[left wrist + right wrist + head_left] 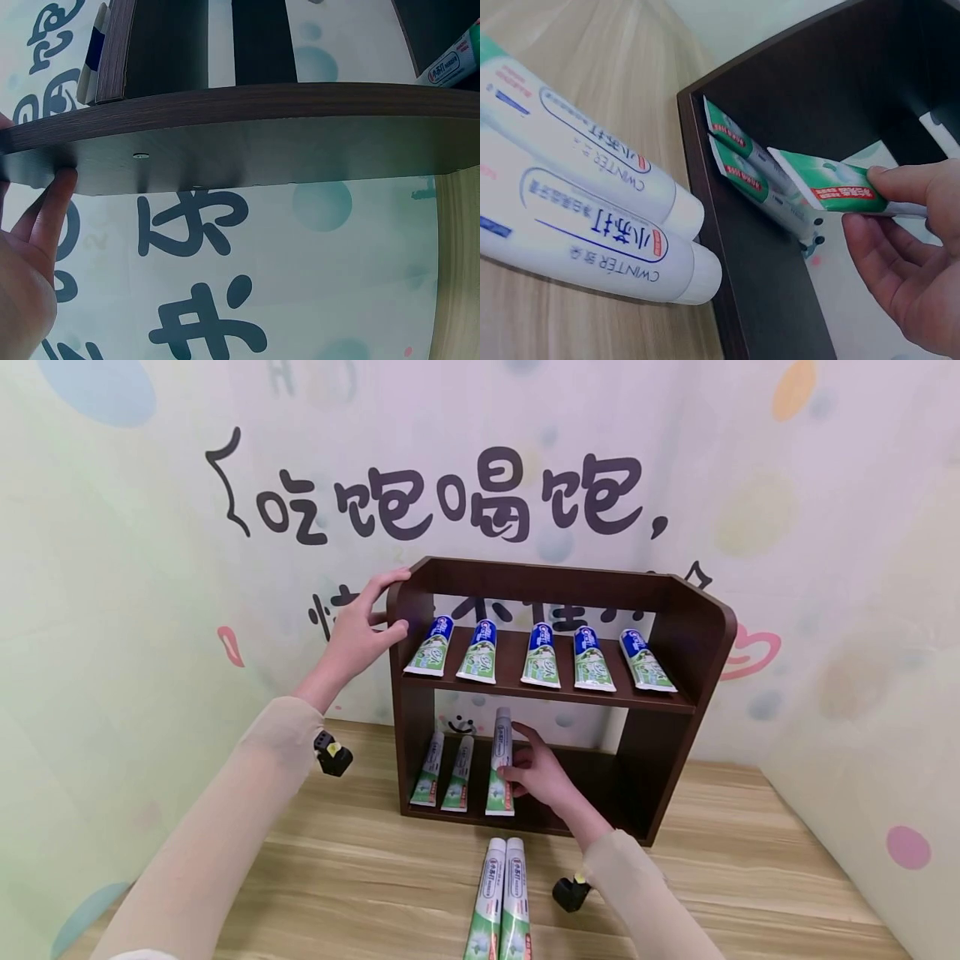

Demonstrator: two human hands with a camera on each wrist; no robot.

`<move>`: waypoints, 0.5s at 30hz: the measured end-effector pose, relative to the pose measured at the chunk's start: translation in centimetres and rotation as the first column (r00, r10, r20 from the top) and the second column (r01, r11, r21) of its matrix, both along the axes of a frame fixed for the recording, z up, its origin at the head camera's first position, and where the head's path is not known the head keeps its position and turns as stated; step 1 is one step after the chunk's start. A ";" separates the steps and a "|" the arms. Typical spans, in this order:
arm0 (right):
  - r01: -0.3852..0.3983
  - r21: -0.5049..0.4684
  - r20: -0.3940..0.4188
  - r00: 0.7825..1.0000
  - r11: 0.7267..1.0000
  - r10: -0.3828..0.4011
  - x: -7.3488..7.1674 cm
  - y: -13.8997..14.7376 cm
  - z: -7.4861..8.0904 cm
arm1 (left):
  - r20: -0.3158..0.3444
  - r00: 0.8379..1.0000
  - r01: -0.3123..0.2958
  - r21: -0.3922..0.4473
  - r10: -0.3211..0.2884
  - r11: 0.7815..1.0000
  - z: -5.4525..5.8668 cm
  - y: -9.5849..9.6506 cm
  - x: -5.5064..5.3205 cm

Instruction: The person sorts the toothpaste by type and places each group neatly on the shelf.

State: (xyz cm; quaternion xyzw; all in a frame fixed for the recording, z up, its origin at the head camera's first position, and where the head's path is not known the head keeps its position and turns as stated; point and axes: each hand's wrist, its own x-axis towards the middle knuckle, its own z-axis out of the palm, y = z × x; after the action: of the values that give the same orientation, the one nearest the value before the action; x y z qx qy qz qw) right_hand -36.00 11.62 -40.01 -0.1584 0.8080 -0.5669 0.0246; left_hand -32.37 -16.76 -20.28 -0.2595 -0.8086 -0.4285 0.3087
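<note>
A dark brown two-tier shelf (555,697) stands against the wall. My left hand (363,631) grips the upper edge of its left side panel, thumb on one face and fingers over the other. With my right hand (542,770) I pinch a green-and-white toothpaste tube (501,764) by its side, cap up, in the lower compartment. In the right wrist view that tube (832,184) is tilted, its flat end toward the two tubes beside it. Those two matching tubes, a left one (427,770) and a right one (458,774), lean in the lower compartment's left part.
Several blue-and-green toothpaste tubes (541,656) lie in a row on the upper tier. Two more green-and-white tubes (516,893) lie side by side on the wooden table (360,877) before the shelf. A printed cloth (480,410) hangs behind.
</note>
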 end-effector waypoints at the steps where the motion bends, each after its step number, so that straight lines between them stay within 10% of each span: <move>1: 0.005 -0.007 0.000 1.000 1.000 -0.005 -0.2 -0.1 -0.2 | 0.000 1.000 -0.001 0.000 0.001 1.000 0.0 0.0 0.0; 15: 0.034 -0.053 -0.026 0.999 0.998 -0.036 -2.5 -0.7 -3.1 | 0.006 1.000 0.005 0.005 -0.005 1.000 -0.1 0.0 -0.2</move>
State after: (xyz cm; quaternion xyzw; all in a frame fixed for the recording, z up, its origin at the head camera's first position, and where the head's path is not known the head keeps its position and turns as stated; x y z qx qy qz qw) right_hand -38.49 10.96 -43.08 -0.1523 0.7957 -0.5863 -0.0002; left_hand -32.57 -16.81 -20.34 -0.2593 -0.8079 -0.4320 0.3059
